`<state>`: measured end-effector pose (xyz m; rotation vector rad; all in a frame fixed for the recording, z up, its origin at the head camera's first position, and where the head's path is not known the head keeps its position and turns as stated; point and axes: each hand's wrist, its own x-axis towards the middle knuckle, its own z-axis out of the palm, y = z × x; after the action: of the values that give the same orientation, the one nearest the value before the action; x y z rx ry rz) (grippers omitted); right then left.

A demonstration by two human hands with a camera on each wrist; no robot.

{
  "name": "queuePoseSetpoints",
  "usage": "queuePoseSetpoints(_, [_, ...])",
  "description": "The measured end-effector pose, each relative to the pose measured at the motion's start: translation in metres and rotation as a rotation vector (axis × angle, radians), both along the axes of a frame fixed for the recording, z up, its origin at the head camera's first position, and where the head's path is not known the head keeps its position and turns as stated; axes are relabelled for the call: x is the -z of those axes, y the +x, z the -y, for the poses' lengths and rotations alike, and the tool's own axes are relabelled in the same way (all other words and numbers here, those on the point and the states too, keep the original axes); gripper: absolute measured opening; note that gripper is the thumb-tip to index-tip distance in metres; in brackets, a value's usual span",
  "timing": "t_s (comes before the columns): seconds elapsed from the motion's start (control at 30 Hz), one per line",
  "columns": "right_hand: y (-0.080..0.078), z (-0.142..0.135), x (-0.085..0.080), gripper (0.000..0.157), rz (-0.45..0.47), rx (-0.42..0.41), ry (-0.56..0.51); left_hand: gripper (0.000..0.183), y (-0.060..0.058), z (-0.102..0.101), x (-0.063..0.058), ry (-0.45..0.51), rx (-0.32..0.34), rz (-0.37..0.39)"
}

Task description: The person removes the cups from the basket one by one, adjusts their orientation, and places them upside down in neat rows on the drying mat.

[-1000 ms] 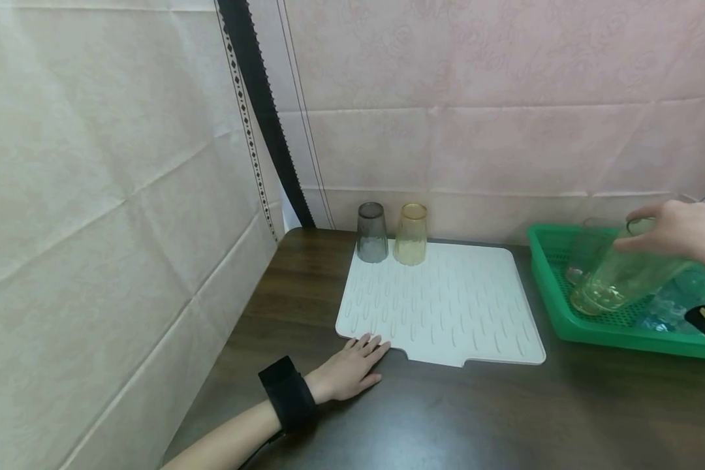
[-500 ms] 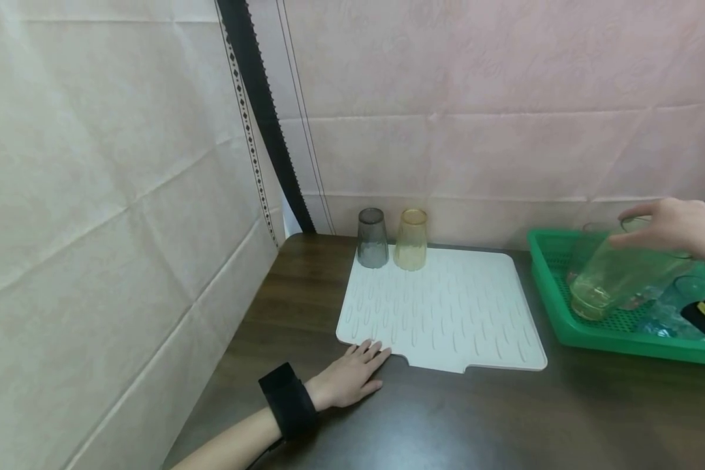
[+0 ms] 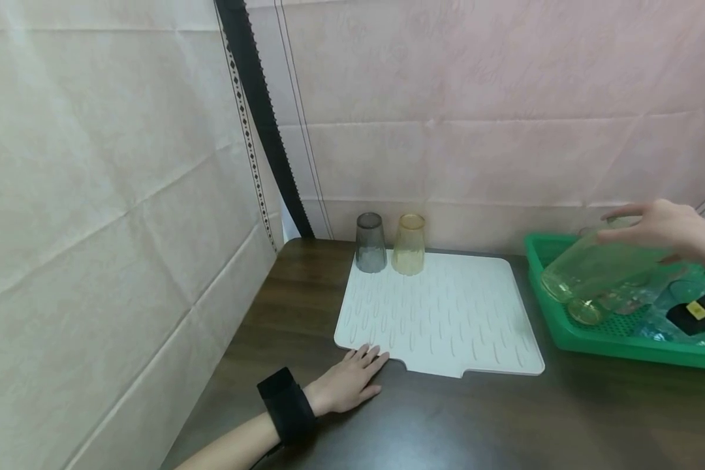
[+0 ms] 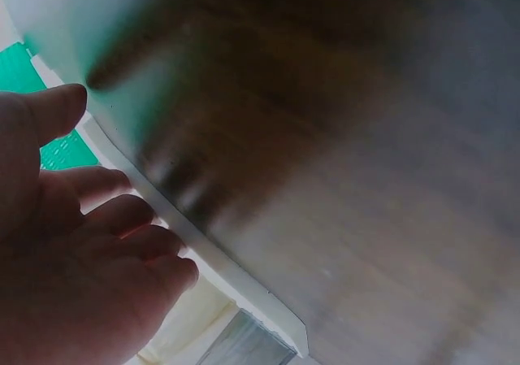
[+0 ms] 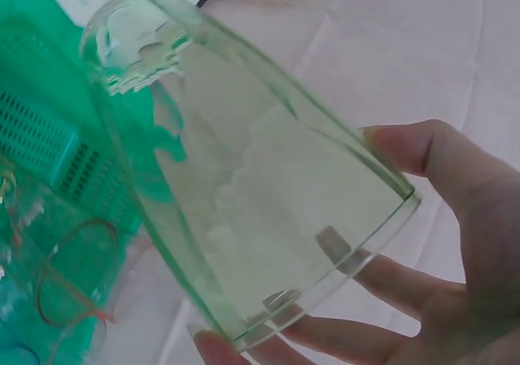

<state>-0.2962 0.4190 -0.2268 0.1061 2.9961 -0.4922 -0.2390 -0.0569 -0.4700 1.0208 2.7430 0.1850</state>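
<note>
My right hand [image 3: 660, 232] grips a pale green glass tumbler [image 3: 590, 261] near its rim, tilted with its base toward the lower left, above the green basket. In the right wrist view the thumb and fingers of the hand [image 5: 479, 251] hold opposite sides of the clear tumbler [image 5: 244, 170], whose thick base is at the upper left. My left hand [image 3: 345, 383] lies with fingers spread at the front edge of a white ridged mat [image 3: 440, 320]. A grey glass [image 3: 371, 245] and an amber glass [image 3: 408, 247] stand on its back left corner.
A green perforated basket [image 3: 640, 349] stands to the right of the mat, with several more glasses in it, including a yellowish one [image 3: 587, 312] and bluish ones [image 3: 672, 313]. Cloth-covered walls rise behind and left of the dark wooden table [image 3: 446, 418].
My right hand has moved left with the green tumbler, whose base has risen toward the basket's left wall. A yellowish glass now shows below it. The left hand stays by the mat.
</note>
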Motion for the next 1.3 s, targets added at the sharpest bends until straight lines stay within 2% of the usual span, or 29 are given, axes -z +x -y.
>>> queuePoseSetpoints(0.1, [-0.004,0.0,0.003,0.102,0.048,-0.025,-0.073,0.058,0.001,0.0,0.002,-0.001,-0.004,-0.001])
queuePoseSetpoints(0.23, [-0.007,0.005,0.009,0.098,0.06,-0.063,-0.128,0.058,0.0,-0.002,0.003,0.003,-0.013,-0.009])
queuePoseSetpoints(0.47, [-0.008,0.014,0.019,0.078,0.092,-0.205,-0.303,0.059,0.002,-0.005,0.002,0.004,-0.014,-0.016])
queuePoseSetpoints(0.63, [-0.011,0.021,0.025,0.075,0.116,-0.213,-0.358,0.06,0.005,-0.006,0.001,0.009,-0.022,0.005])
queuePoseSetpoints(0.87, [-0.014,0.023,0.027,0.088,0.157,-0.161,-0.374,0.06,0.005,-0.007,-0.004,0.001,-0.025,0.019])
queuePoseSetpoints(1.1, [-0.017,0.025,0.04,0.083,0.162,-0.202,-0.445,0.062,-0.001,-0.01,-0.017,-0.033,-0.027,0.071])
queuePoseSetpoints(1.3, [-0.02,0.028,0.052,0.082,0.163,-0.244,-0.536,0.063,-0.004,-0.013,-0.026,-0.086,-0.003,0.085])
